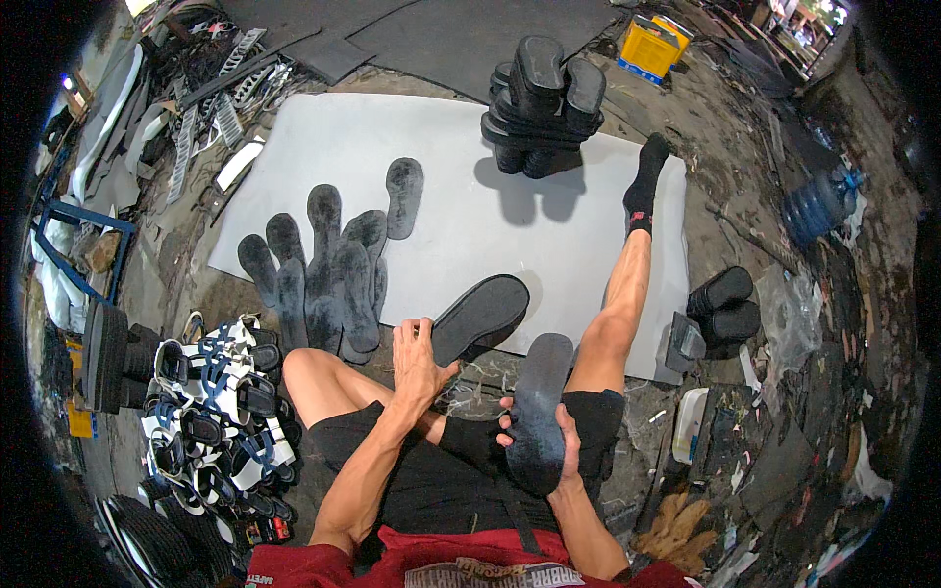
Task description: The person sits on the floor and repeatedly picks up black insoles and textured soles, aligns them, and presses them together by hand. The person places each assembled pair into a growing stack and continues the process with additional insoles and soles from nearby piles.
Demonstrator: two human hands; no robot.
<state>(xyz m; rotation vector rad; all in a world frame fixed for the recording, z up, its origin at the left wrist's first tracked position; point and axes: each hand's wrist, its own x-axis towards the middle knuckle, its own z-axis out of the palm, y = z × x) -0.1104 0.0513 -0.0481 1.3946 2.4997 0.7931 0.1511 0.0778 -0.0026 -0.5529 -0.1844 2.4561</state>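
Observation:
My left hand (pixel 420 365) grips the heel end of a thick black shoe sole (pixel 482 316), which slants up to the right over the near edge of a white sheet (pixel 451 235). In my right hand (pixel 567 441) is a flat, dark grey sole (pixel 541 402), upright above my lap, with the fingers wrapped round its sides. Both hands are closed. Several thin dark soles (pixel 323 260) lie partly overlapping on the left of the sheet, and one sole (pixel 404 198) lies a little apart. A stack of thick black soles (pixel 539 108) stands at the sheet's far edge.
White and black sandals (pixel 211 421) are heaped at left, near stacked black soles (pixel 106 358). At right are more black soles (pixel 730 302) and brown work gloves (pixel 676 529). A yellow container (pixel 652 47) and a blue water jug (pixel 816 209) stand farther off. My leg stretches across the sheet's right side.

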